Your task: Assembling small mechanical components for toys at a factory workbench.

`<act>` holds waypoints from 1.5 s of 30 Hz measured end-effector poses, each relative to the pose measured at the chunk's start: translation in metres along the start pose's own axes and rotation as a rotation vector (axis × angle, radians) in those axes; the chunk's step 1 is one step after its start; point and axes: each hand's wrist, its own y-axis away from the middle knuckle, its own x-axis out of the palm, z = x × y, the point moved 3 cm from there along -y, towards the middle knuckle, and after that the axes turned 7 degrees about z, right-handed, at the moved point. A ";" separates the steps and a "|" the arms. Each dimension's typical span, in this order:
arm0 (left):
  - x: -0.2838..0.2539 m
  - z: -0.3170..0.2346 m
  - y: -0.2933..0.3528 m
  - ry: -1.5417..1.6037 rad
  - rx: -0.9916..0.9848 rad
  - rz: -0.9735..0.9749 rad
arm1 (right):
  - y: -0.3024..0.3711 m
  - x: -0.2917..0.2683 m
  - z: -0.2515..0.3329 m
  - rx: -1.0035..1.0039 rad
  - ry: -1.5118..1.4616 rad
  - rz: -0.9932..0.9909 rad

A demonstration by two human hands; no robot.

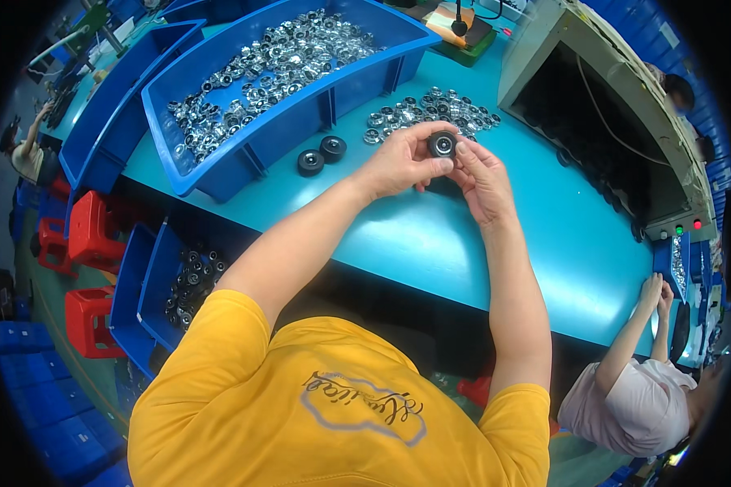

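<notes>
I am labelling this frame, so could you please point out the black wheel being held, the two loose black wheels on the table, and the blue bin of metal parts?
held black wheel (442,144), head view, its silver hub.
loose black wheels (322,155), head view, between the pair.
blue bin (244,134), head view, its front wall.
</notes>
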 end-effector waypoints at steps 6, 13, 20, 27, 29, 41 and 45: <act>-0.006 0.006 -0.002 -0.101 -0.122 -0.091 | -0.002 -0.001 -0.007 -0.029 0.085 -0.027; -0.004 0.015 -0.004 -0.493 0.183 -0.241 | -0.002 0.009 -0.007 -0.132 0.218 -0.084; 0.002 0.000 0.001 -0.190 0.029 -0.067 | -0.004 0.002 -0.004 -0.160 0.224 -0.096; -0.002 -0.007 0.005 -0.548 0.115 -0.090 | -0.007 0.005 -0.005 -0.219 0.379 -0.113; -0.002 -0.010 0.015 -0.862 0.261 -0.176 | -0.009 0.003 -0.007 -0.319 0.488 -0.135; -0.059 -0.040 0.099 -1.578 0.056 -0.357 | -0.012 -0.023 -0.004 -0.556 0.832 -0.356; -0.061 -0.036 0.108 -1.508 -0.099 -0.341 | -0.009 -0.040 0.001 -0.581 0.836 -0.457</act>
